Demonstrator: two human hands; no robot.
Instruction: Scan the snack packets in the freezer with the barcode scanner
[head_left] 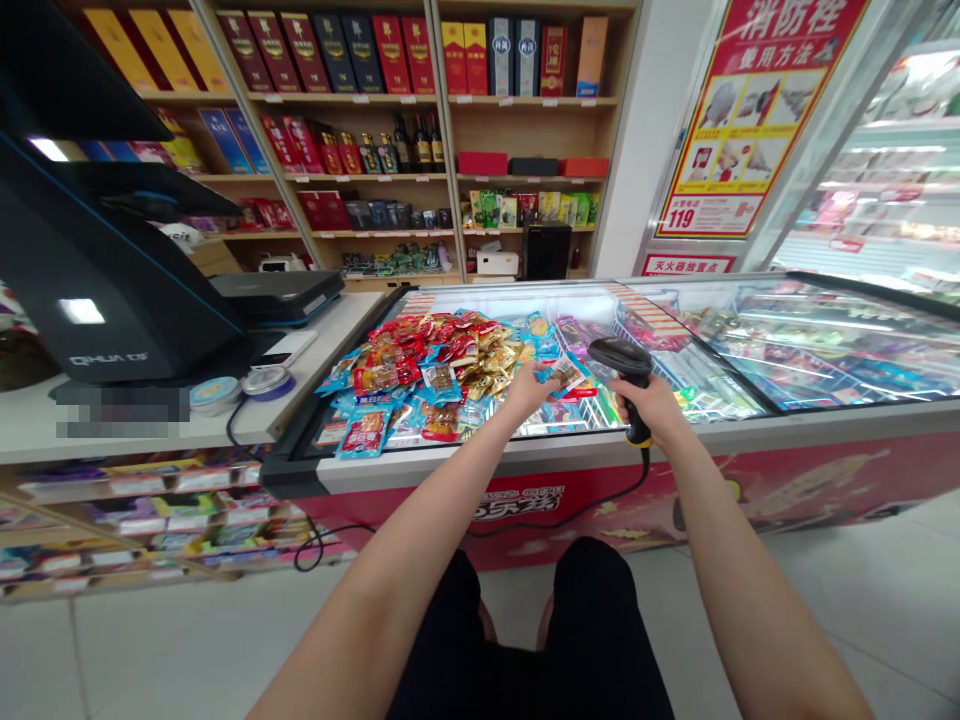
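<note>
My left hand point(529, 388) reaches over the glass lid of a chest freezer point(675, 430) and pinches a small snack packet point(564, 376) by its edge. My right hand point(654, 405) grips a black handheld barcode scanner point(626, 368), its head angled toward that packet a short way off. A black coiled cable point(577, 510) runs down from the scanner's handle across the freezer front. To the left of my hands lies a heap of red and blue snack packets point(427, 375) on the freezer lid.
A black checkout terminal point(97, 270) and a flat black device point(281, 295) stand on a white counter point(300, 340) at the left. Shelves of boxed liquor point(337, 130) fill the back wall. A lit display fridge point(877, 180) stands at the right.
</note>
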